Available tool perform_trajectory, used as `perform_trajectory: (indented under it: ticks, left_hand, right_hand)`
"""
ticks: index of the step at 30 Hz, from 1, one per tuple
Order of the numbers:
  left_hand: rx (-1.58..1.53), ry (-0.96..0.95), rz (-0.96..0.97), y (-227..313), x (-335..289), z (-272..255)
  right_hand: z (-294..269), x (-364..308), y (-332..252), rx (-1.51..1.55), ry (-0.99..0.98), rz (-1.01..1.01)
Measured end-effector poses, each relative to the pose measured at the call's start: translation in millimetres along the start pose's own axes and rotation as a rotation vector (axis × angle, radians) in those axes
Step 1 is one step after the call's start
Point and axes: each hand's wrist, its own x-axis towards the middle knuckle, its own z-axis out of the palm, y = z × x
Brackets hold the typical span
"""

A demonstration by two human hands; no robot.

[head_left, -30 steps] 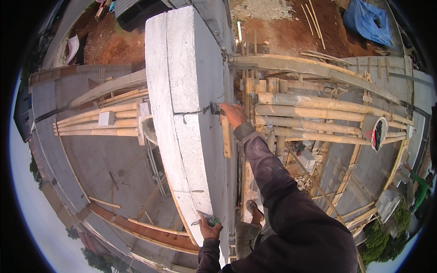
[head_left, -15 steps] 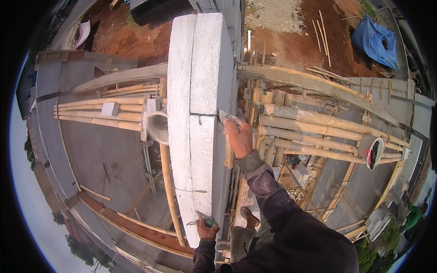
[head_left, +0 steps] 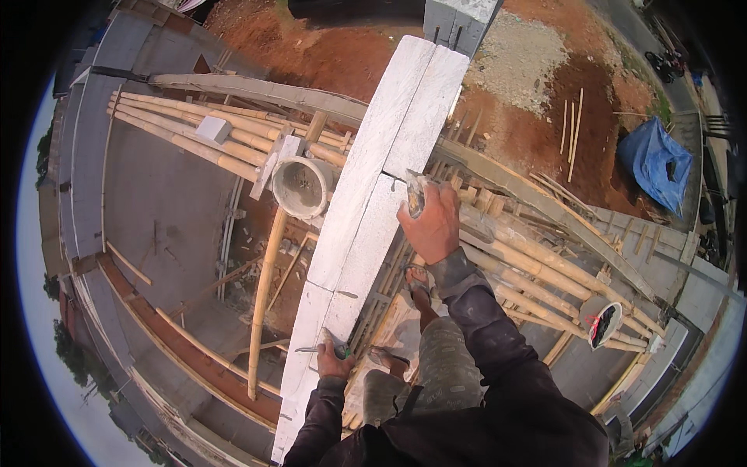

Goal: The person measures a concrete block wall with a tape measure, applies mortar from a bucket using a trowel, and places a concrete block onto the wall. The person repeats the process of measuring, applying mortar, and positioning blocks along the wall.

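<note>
A wall of pale lightweight blocks (head_left: 366, 233) runs up the view, leaning toward the upper right, with seams between the blocks. My right hand (head_left: 436, 222) is closed round a small, mortar-smeared flat scraper (head_left: 416, 193). It is held against the wall's right edge, where a cross joint meets that side. Lower down, my left hand (head_left: 334, 364) rests on the top of the wall. Its fingers are closed on a green-handled tool (head_left: 340, 352), mostly hidden by the hand; a thin metal piece sticks out to its left.
Left of the wall, a round bucket (head_left: 302, 187) of grey mortar stands by bamboo poles (head_left: 187, 140) carrying a loose block (head_left: 213, 129). On the right, a second bucket (head_left: 601, 321) sits on more bamboo poles (head_left: 537, 272). My feet are on the scaffold below. A blue tarp (head_left: 657, 167) lies beyond.
My view has turned, so the wall now slants to the upper right and my legs show more. The right hand stays by the same joint, its scraper more upright; the left keeps its tool.
</note>
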Motion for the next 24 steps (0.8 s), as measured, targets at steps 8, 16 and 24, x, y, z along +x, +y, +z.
perform_trajectory:
  ticks: [8, 16, 24]
  left_hand:
    - [-0.152, -0.02, -0.05, 7.3, -1.4, -5.9]
    - [-0.238, -0.084, -0.111, 4.2, -4.3, -10.4]
    - [-0.208, -0.057, -0.131, 11.8, -11.2, -18.2]
  right_hand:
    - [25.4, -4.5, -25.0, -0.494, -0.279, -0.3]
    - [45.7, -22.0, -25.9, 0.85, -0.477, 0.429]
    - [58.5, -21.8, 16.4, 0.828, -0.189, 0.65]
